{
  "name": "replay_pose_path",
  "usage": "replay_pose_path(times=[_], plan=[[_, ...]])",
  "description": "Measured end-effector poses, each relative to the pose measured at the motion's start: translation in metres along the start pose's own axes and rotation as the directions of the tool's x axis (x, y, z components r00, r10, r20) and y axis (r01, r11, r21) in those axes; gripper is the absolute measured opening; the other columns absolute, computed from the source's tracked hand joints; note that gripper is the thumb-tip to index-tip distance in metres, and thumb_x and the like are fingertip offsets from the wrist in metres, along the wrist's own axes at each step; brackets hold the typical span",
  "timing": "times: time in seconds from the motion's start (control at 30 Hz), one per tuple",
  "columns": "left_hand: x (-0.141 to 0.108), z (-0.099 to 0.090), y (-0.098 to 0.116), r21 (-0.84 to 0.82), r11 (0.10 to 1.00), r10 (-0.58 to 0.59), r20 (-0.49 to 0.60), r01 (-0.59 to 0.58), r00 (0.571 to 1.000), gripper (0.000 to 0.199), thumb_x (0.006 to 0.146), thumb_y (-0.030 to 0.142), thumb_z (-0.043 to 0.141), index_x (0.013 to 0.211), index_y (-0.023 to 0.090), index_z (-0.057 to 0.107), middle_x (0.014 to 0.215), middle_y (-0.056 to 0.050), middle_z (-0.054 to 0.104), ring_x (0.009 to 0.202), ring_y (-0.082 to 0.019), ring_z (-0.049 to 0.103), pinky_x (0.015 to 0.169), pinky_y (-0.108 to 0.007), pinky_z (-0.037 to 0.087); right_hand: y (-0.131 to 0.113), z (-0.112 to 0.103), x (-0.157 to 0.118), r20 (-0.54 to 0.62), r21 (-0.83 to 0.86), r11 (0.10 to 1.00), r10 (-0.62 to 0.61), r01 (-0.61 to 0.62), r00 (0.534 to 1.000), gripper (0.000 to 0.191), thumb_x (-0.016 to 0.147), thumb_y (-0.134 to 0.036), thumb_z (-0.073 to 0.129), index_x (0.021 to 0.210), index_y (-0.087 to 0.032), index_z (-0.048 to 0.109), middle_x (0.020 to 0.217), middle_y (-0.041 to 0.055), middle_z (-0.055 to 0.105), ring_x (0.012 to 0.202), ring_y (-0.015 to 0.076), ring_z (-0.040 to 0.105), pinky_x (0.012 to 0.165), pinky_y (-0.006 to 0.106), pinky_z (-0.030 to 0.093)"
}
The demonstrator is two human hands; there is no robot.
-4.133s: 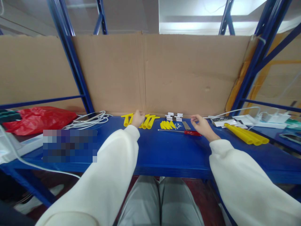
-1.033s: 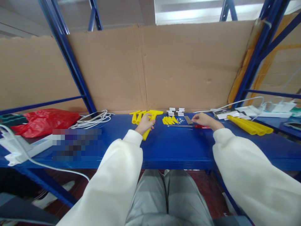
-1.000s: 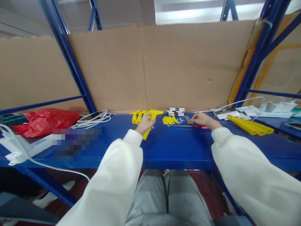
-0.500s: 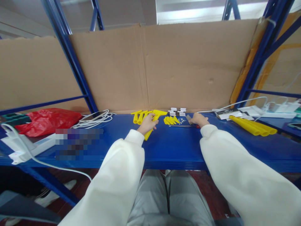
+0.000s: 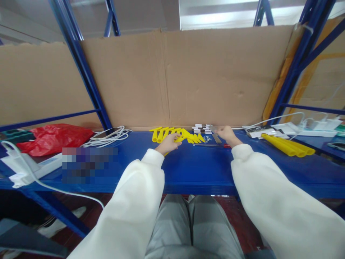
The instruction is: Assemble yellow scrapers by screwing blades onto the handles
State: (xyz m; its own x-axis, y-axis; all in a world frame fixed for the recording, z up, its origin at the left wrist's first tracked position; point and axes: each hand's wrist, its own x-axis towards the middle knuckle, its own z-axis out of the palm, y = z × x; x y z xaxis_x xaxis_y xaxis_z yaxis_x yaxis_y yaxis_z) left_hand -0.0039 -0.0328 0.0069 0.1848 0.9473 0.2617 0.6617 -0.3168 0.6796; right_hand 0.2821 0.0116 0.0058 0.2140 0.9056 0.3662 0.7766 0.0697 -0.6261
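Observation:
My left hand [image 5: 169, 143] is closed around a yellow T-shaped plastic handle [image 5: 184, 134], its shaft mostly hidden by my fingers. Just behind and to the left, several similar yellow handles [image 5: 160, 134] lie in a row. Small yellow wedge-shaped pieces [image 5: 196, 138] lie to the right of this hand. My right hand [image 5: 226, 134] has its fingers pinched at a thin grey metal blade [image 5: 216, 138]; the exact grip is too small to see well. Below it rests a screwdriver [image 5: 208, 145] with a red handle. Small white-and-black stacked pieces [image 5: 202, 129] sit behind.
Yellow tubes [image 5: 288, 145] and a black-and-white packet [image 5: 260, 131] lie at the right. At the left are a red plastic bag [image 5: 58, 138], a coiled white cable [image 5: 118, 136], a phone [image 5: 106, 133] and a power strip [image 5: 51, 166]. A cardboard wall [image 5: 210, 79] closes the back.
The yellow handle in my left hand has swung, its shaft now mostly covered by the hand. My right hand has moved slightly up and away, uncovering the screwdriver's red handle.

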Motion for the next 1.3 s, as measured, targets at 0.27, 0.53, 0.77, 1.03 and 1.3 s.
replay_pose_path(times=[0.27,0.53,0.77,1.03,1.3], plan=[[-0.002,-0.001,0.001,0.218,0.972,0.089,0.012,-0.09,0.996,0.033,0.08,0.016,0.066,0.113,0.019,0.068,0.119,-0.01,0.07,0.114,-0.026,0.064,0.104,-0.039,0.045,-0.058,0.022,-0.04,0.206,0.448,0.89,-0.015,-0.081,0.978,0.013,0.066,-0.027,0.069,0.06,-0.017,0.063,0.063,0.0019,0.064,0.065,0.0155,0.057,0.062,0.026,0.043],[-0.001,0.003,-0.001,0.221,0.961,0.161,0.049,-0.167,0.986,0.029,0.081,0.021,0.066,0.11,0.019,0.07,0.118,-0.01,0.07,0.112,-0.027,0.064,0.103,-0.039,0.046,-0.075,0.03,-0.063,0.313,0.49,0.854,0.016,-0.175,0.95,0.011,0.066,-0.021,0.065,0.057,-0.017,0.059,0.056,-0.003,0.056,0.056,0.0103,0.045,0.055,0.024,0.034],[0.0,0.004,-0.003,0.241,0.955,0.166,0.051,-0.174,0.985,0.028,0.082,0.021,0.067,0.11,0.021,0.071,0.12,-0.009,0.07,0.116,-0.026,0.062,0.106,-0.04,0.044,-0.07,0.033,-0.062,0.366,0.488,0.852,-0.002,-0.19,0.931,0.016,0.068,-0.02,0.07,0.058,-0.016,0.058,0.046,-0.0054,0.046,0.046,0.007,0.035,0.044,0.021,0.024],[-0.001,0.003,-0.002,0.226,0.96,0.165,0.022,-0.166,0.986,0.028,0.081,0.019,0.068,0.109,0.02,0.072,0.12,-0.011,0.069,0.115,-0.027,0.063,0.107,-0.04,0.043,-0.066,0.032,-0.063,0.413,0.531,0.836,-0.113,-0.138,0.903,0.032,0.07,-0.034,0.076,0.054,-0.017,0.053,0.046,-0.0041,0.046,0.044,0.0062,0.037,0.041,0.02,0.024],[-0.002,0.002,0.0,0.22,0.962,0.156,0.03,-0.159,0.987,0.032,0.081,0.019,0.069,0.113,0.02,0.071,0.12,-0.011,0.069,0.116,-0.027,0.063,0.105,-0.039,0.045,-0.067,0.031,-0.066,0.46,0.432,0.899,-0.147,-0.076,0.876,0.032,0.071,-0.025,0.067,0.046,-0.017,0.049,0.046,-0.0038,0.045,0.046,0.0066,0.037,0.044,0.019,0.027]])
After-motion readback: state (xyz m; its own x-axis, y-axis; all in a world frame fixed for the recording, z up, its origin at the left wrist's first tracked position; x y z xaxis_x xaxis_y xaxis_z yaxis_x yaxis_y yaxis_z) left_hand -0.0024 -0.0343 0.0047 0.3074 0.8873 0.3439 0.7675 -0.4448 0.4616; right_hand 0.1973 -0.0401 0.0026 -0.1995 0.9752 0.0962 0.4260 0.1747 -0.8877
